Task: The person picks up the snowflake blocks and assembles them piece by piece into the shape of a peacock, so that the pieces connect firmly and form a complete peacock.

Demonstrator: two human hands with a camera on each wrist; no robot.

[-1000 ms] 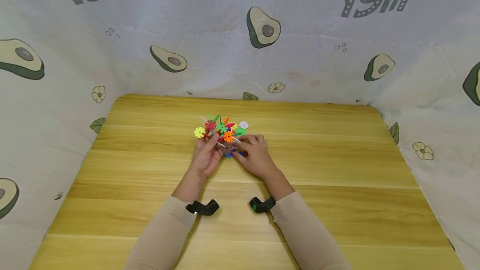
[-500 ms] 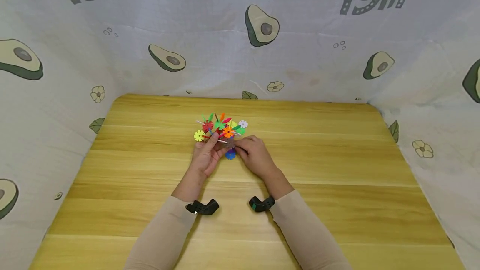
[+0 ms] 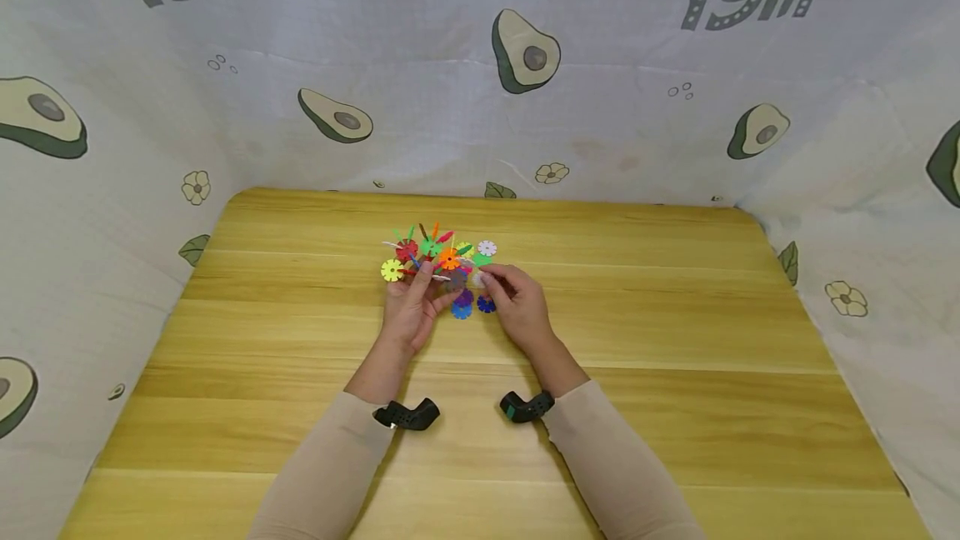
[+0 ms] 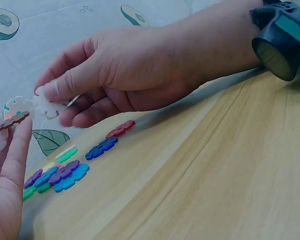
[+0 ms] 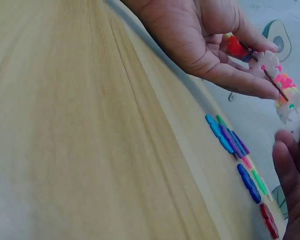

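Observation:
My left hand (image 3: 408, 319) holds up a cluster of joined snowflake discs (image 3: 449, 258), notched plastic pieces in red, green, orange, yellow, brown and white. Its thumb lies on the near side of the cluster. In the right wrist view the left fingers (image 5: 250, 82) run along a white disc (image 5: 264, 61) with a brown one slotted in edge-on. My right hand (image 3: 521, 307) pinches a white snowflake disc (image 4: 49, 106) between thumb and fingers. That disc's edge is right at the cluster's white end (image 4: 17, 105), and the right fingertips partly cover it.
Loose snowflake discs lie on the wooden table (image 3: 675, 315) below the hands. Among them are a dark blue disc (image 4: 102, 148), a red disc (image 4: 120, 128) and a pile (image 4: 65, 172) of purple, blue and green ones. A printed cloth (image 3: 420, 40) hangs behind the table.
My right hand has drawn slightly right and a white disc now shows in its fingers. The cluster has shifted a little left and turned. Loose purple and blue discs below are more visible.

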